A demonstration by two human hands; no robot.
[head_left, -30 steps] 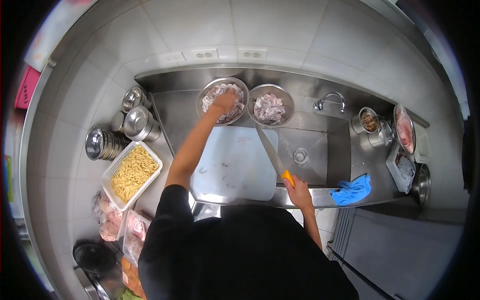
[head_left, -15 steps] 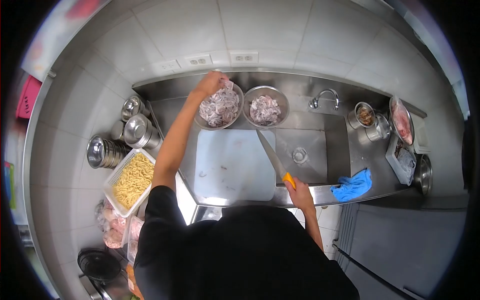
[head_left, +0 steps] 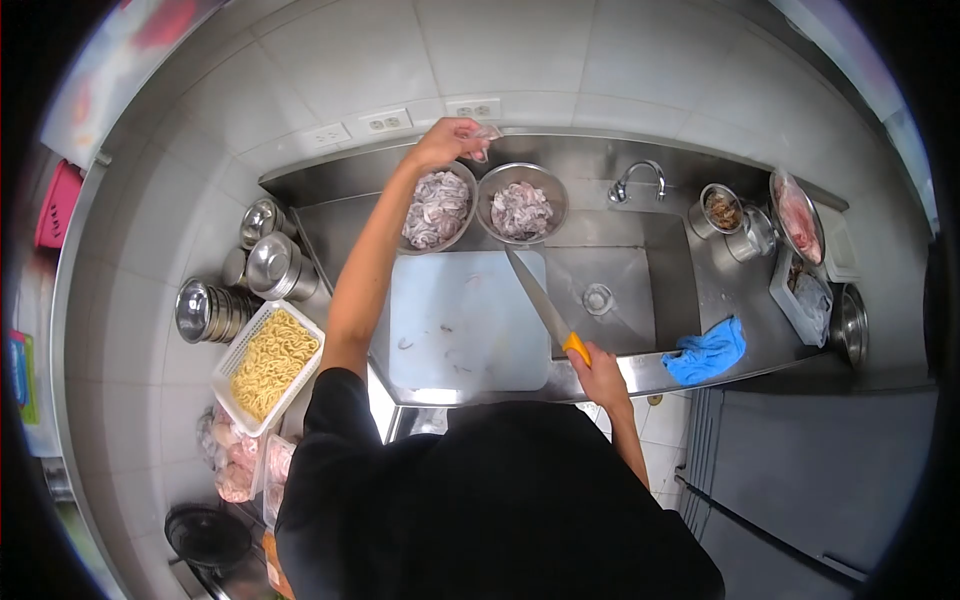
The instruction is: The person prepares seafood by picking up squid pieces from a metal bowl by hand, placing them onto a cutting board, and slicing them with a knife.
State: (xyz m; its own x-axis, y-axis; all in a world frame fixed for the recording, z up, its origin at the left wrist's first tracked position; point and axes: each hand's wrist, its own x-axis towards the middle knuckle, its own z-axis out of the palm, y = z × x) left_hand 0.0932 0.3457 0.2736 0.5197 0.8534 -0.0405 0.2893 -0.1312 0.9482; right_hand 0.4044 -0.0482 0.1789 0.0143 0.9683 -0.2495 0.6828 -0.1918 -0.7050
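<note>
My left hand (head_left: 447,143) is raised above the back rim of the left metal bowl (head_left: 471,222), its fingers closed on a pale, wet piece of squid (head_left: 484,147). That bowl holds a heap of greyish-pink squid pieces (head_left: 436,210). Beside it stands a second metal bowl (head_left: 562,205) with a smaller heap of similar pieces (head_left: 521,210). My right hand (head_left: 601,376) grips the yellow handle of a long knife (head_left: 545,310). The blade slants up and left, its tip over the right edge of the white cutting board (head_left: 470,330), where a few small scraps lie.
Right of the board is a sink (head_left: 620,285) with a faucet (head_left: 638,183). A blue cloth (head_left: 706,352) lies by the front edge. Noodles fill a white basket (head_left: 314,352) at left, near stacked metal bowls (head_left: 275,262). Bagged meat (head_left: 798,216) sits at far right.
My left hand has lifted out of the left bowl and moved right with a squid piece. The knife stays in my right hand, nearly unmoved. The view has shifted slightly.
</note>
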